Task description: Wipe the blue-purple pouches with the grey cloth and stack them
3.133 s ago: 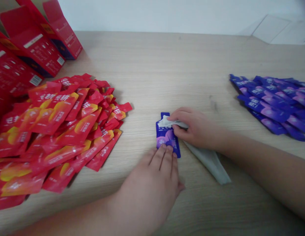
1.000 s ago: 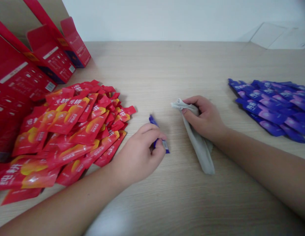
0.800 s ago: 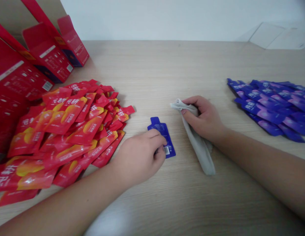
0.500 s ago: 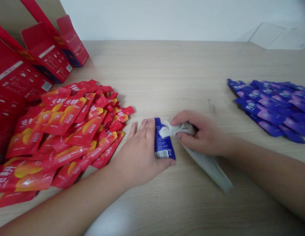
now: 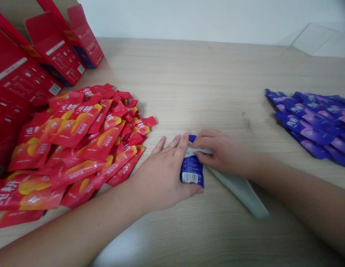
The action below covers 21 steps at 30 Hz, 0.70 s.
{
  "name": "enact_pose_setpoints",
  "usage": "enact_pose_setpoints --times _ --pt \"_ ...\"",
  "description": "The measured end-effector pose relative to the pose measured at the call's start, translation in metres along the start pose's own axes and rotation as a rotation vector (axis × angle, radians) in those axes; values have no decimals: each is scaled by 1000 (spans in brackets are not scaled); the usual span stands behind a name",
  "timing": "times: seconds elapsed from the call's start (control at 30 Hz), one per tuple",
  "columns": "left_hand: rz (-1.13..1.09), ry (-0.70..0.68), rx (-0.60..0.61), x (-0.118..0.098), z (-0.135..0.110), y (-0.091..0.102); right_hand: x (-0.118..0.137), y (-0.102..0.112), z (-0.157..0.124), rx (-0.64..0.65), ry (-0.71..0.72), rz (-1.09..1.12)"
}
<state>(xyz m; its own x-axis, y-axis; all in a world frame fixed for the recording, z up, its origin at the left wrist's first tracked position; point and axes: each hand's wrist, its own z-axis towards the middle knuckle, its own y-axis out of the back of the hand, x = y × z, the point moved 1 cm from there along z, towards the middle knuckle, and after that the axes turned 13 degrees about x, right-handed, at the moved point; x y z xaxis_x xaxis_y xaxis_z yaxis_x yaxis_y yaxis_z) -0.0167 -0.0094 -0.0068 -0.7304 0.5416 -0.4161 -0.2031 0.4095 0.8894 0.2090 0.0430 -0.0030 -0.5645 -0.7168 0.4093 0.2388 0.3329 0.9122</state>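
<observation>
A blue sachet (image 5: 192,168) lies flat on the table, its barcode side up. Spread over its left part, my left hand (image 5: 163,174) presses it down with fingers stretched out and the thumb along its lower edge. My right hand (image 5: 217,150) pinches a pale grey cloth (image 5: 241,191) whose bunched tip touches the sachet's upper part. The rest of the cloth trails down to the right across the table.
To the left is a heap of red sachets (image 5: 85,129) with yellow patterns. Behind it stand red cardboard boxes (image 5: 61,61) with raised flaps. Overlapping blue-purple sachets (image 5: 314,122) lie at the right. A clear panel (image 5: 314,39) is at the back right.
The cloth tip in my right hand has come down onto the blue sachet's upper part. My left hand stays spread on the sachet. The view has shifted slightly.
</observation>
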Motion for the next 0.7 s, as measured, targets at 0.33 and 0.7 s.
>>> enact_pose_setpoints --times 0.33,0.7 --pt "39 -6 17 0 -1 0 12 18 -14 -54 -27 112" --pt "-16 -3 30 -4 -1 3 18 6 -3 136 68 103"
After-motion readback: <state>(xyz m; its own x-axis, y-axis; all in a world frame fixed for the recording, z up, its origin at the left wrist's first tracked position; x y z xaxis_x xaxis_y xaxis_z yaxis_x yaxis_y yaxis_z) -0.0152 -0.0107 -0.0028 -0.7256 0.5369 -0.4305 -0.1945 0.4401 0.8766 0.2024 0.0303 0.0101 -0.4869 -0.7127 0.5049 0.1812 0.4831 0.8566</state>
